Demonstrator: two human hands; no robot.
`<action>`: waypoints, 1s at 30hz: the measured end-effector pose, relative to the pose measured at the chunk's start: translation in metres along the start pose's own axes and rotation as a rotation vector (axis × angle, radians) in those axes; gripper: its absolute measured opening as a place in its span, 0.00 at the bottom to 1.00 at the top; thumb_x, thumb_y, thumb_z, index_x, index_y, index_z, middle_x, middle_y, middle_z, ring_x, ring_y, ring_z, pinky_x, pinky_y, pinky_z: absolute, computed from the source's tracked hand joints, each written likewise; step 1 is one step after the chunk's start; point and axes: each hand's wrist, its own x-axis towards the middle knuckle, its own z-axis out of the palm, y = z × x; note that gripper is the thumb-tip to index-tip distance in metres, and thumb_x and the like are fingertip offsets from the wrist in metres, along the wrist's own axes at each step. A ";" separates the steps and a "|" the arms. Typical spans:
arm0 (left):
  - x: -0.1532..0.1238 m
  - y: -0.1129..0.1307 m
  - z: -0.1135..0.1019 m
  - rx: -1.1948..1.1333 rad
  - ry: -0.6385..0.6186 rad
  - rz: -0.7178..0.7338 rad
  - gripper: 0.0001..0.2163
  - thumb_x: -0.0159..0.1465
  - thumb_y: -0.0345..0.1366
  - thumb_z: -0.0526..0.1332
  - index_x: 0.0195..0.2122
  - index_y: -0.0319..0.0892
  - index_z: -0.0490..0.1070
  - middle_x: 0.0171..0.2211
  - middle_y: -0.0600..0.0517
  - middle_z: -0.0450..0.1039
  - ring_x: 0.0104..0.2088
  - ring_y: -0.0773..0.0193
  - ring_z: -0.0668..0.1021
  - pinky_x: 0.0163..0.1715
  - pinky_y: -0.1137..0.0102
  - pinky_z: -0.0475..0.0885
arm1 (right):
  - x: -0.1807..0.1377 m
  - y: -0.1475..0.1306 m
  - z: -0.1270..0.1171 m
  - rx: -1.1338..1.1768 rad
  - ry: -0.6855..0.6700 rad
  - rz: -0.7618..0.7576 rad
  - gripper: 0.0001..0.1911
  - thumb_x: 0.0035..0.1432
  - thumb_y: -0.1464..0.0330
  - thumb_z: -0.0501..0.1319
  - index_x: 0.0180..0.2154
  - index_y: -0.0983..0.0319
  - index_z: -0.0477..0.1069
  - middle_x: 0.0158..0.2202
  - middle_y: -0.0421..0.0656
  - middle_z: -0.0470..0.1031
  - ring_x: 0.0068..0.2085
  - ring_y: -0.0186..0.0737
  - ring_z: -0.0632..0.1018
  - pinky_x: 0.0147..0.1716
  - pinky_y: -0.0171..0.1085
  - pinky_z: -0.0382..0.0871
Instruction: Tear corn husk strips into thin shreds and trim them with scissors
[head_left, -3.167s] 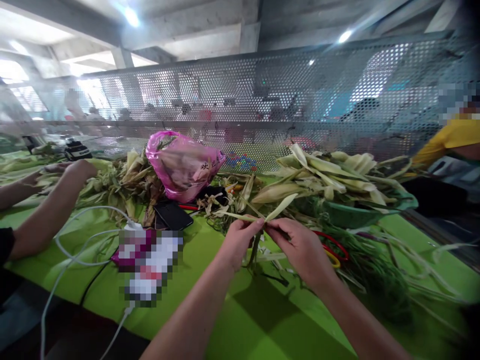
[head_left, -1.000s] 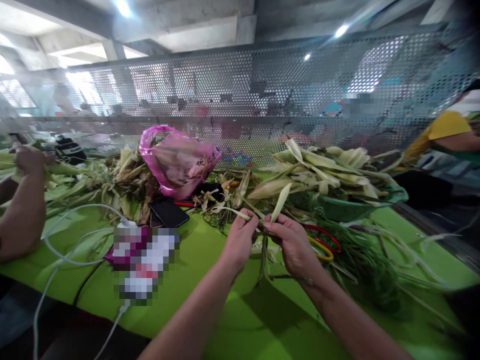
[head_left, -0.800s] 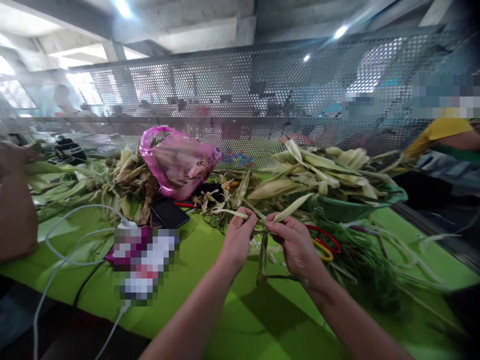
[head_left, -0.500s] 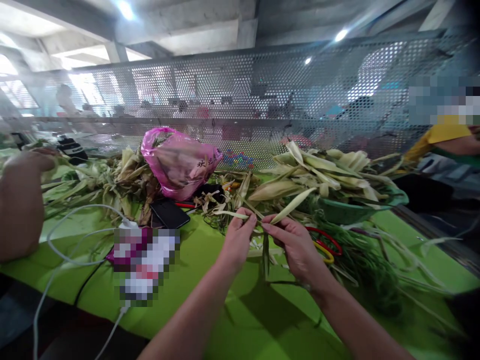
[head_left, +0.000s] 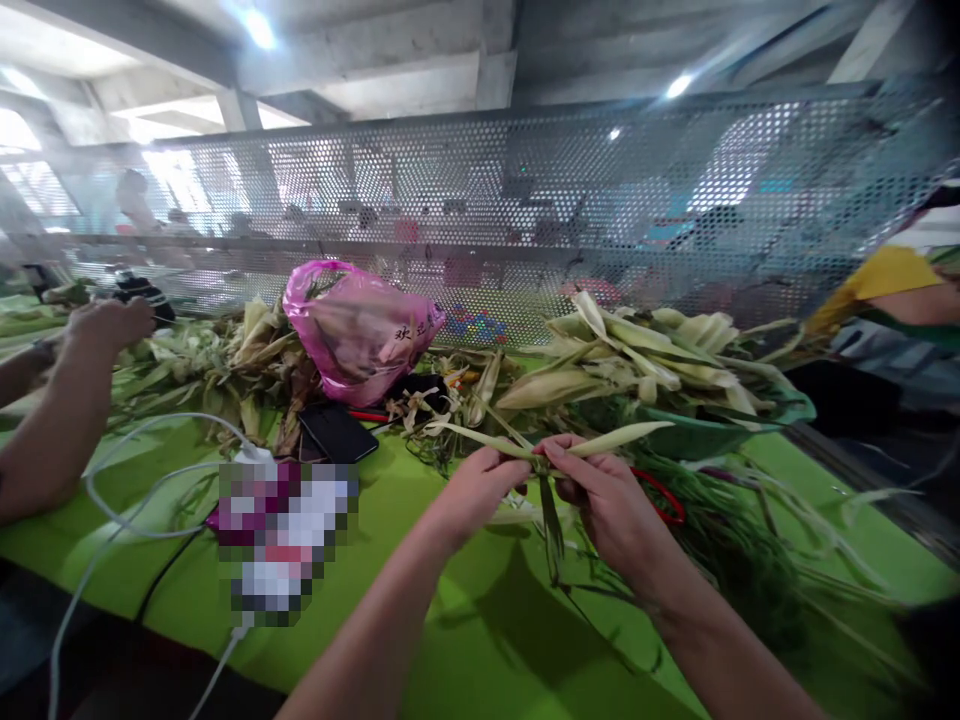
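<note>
Both hands meet over the green table [head_left: 420,520], fingers pinched close together. My left hand [head_left: 480,492] grips a pale corn husk strip [head_left: 480,436], whose end points out to the left. Between thumb and fingers, my right hand [head_left: 596,480] pinches a wider corn husk [head_left: 626,436] that sticks out to the right. Darker green strands [head_left: 552,520] hang down from the spot where the fingers meet. How the strips join there is hidden by the fingertips.
Behind my right hand, a green basket [head_left: 795,405] holds heaped corn husks [head_left: 652,350]. A pink plastic bag [head_left: 360,335], a black phone [head_left: 337,432], white cables [head_left: 127,425] and green fibres [head_left: 742,530] lie about. Another person's arm [head_left: 82,390] is at far left.
My hands have come down slightly and closer together. The right-hand husk has swung from slanting upward to nearly level. At left, the other person's hands have moved right.
</note>
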 end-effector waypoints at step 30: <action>0.001 -0.005 0.012 -0.139 -0.007 0.017 0.10 0.56 0.35 0.63 0.38 0.40 0.79 0.35 0.50 0.77 0.36 0.64 0.73 0.44 0.69 0.64 | 0.002 -0.010 -0.011 -0.125 0.011 -0.074 0.11 0.48 0.63 0.67 0.35 0.60 0.78 0.26 0.40 0.73 0.26 0.34 0.69 0.21 0.31 0.58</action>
